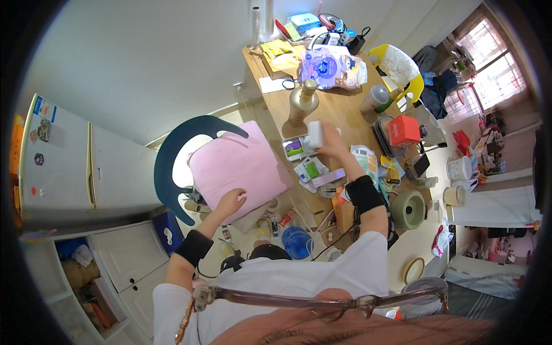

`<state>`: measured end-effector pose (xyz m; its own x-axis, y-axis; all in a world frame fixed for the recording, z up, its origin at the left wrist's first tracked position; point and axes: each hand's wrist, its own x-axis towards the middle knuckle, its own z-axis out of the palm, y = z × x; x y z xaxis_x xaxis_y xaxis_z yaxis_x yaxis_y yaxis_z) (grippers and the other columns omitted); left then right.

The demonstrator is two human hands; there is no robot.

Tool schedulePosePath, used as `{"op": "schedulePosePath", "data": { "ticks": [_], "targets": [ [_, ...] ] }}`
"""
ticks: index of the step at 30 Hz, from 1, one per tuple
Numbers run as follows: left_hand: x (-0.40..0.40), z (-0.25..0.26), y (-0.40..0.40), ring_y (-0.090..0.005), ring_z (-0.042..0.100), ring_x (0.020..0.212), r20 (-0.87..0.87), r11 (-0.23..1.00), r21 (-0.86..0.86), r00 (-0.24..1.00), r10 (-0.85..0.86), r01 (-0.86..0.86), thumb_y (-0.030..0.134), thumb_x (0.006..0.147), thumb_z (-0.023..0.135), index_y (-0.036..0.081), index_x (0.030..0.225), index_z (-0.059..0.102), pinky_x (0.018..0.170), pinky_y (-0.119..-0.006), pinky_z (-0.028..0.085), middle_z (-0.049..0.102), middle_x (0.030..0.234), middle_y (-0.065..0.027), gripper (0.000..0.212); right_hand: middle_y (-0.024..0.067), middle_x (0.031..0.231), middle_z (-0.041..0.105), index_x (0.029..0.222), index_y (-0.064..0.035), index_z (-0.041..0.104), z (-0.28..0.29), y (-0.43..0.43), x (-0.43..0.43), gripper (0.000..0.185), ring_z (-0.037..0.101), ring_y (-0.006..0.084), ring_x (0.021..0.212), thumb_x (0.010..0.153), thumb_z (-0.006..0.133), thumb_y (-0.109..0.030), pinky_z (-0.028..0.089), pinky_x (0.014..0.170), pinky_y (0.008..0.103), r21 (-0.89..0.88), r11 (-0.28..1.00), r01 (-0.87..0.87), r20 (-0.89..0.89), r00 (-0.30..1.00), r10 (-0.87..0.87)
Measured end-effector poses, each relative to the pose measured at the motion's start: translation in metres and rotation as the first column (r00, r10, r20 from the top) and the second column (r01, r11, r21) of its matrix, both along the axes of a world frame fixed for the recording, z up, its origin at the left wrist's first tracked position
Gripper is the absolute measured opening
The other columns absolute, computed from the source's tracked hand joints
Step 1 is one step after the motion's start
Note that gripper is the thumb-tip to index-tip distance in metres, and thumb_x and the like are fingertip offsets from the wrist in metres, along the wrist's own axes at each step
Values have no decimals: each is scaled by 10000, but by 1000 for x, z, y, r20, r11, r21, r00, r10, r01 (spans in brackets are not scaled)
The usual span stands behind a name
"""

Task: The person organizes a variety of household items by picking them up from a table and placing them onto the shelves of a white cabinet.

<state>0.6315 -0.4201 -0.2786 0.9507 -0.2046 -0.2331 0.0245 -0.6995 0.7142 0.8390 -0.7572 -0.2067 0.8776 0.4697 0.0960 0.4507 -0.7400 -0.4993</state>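
My right hand [332, 140] grips a small white box-like object [315, 134] over the near edge of a wooden table [340, 100]. Below it lies a shallow white tray [286, 157] with a purple-and-green packet [294, 148] inside. A tall bottle with a gold cap [303, 103] stands just beyond the tray. My left hand [233, 202], empty with fingers loosely apart, hovers over or touches a pink seat cushion [246, 166] on a dark green chair [166, 172]; I cannot tell which.
Crowding the table are a purple wipes package [325, 67], a clear-lidded cup [376, 98], a red box [404, 130] and a green round pot [407, 210]. A blue water jug [297, 243] stands on the floor by my legs. To the left is a refrigerator [123, 168].
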Motion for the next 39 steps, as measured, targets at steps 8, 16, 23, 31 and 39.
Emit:
{"op": "schedulePosePath", "data": {
  "ticks": [8, 16, 23, 31, 39],
  "targets": [
    [103, -63, -88, -259, 587, 814, -63, 937, -247, 969, 238, -246, 318, 786, 561, -53, 965, 527, 682, -323, 462, 599, 861, -184, 413, 128, 1199, 360, 1236, -44, 273, 38, -77, -27, 922, 394, 252, 1112, 484, 799, -133, 364, 916, 348, 427, 858, 287, 14, 946, -324],
    [151, -105, -143, -166, 568, 663, -406, 828, -328, 859, 311, -455, 305, 800, 536, -58, 897, 551, 602, -261, 452, 612, 769, -124, 376, 105, 1180, 372, 1214, -58, 295, 60, -89, -73, 868, 407, 246, 1080, 502, 789, -106, 384, 893, 349, 418, 856, 305, 45, 934, -355],
    [160, -74, -129, -134, 595, 609, -568, 738, -446, 797, 203, -506, 238, 793, 519, -47, 801, 591, 502, -225, 442, 630, 711, -97, 294, 114, 1160, 391, 1208, -63, 313, 61, -98, -93, 866, 392, 276, 1090, 484, 785, -114, 330, 918, 351, 337, 870, 361, 53, 915, -401],
    [133, -46, -72, -224, 620, 792, -664, 638, -543, 744, 73, -546, 184, 834, 465, -114, 937, 511, 687, -272, 512, 598, 869, -178, 318, 88, 1187, 377, 1226, -85, 294, 70, -98, -82, 889, 403, 232, 1094, 495, 800, -110, 326, 942, 343, 359, 852, 380, 77, 898, -433],
    [69, -12, -3, -211, 607, 831, -550, 636, -551, 808, 210, -540, 150, 846, 433, -83, 971, 524, 766, -277, 489, 595, 908, -150, 280, 101, 1165, 399, 1216, -76, 311, 64, -55, -88, 877, 394, 243, 1090, 488, 799, -118, 327, 914, 335, 347, 884, 315, 106, 923, -370]
  ]
}}
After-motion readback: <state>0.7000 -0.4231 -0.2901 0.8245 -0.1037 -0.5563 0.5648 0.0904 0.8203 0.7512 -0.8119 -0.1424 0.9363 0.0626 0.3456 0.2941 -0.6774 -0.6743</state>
